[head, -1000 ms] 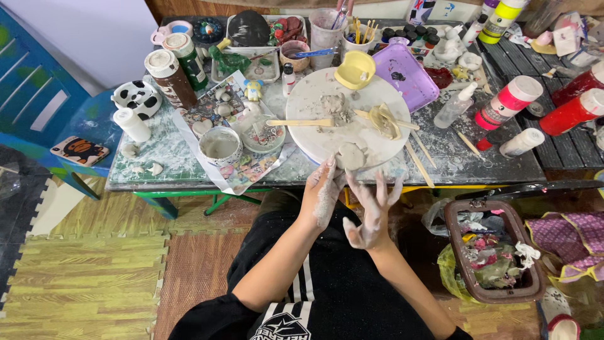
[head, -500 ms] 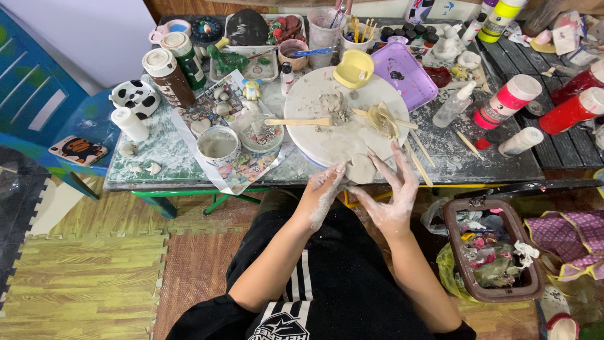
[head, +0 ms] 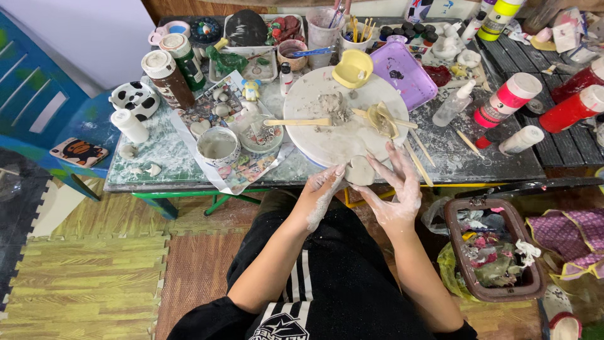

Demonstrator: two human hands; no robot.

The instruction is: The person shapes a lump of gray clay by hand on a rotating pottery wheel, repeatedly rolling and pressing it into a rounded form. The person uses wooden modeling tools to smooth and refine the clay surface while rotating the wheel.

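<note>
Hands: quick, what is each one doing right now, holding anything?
Left hand: fingers curled, fingertips touching the flat grey clay piece.
Right hand: open, fingers spread, thumb and forefinger against the same clay piece at the round white board.
</note>
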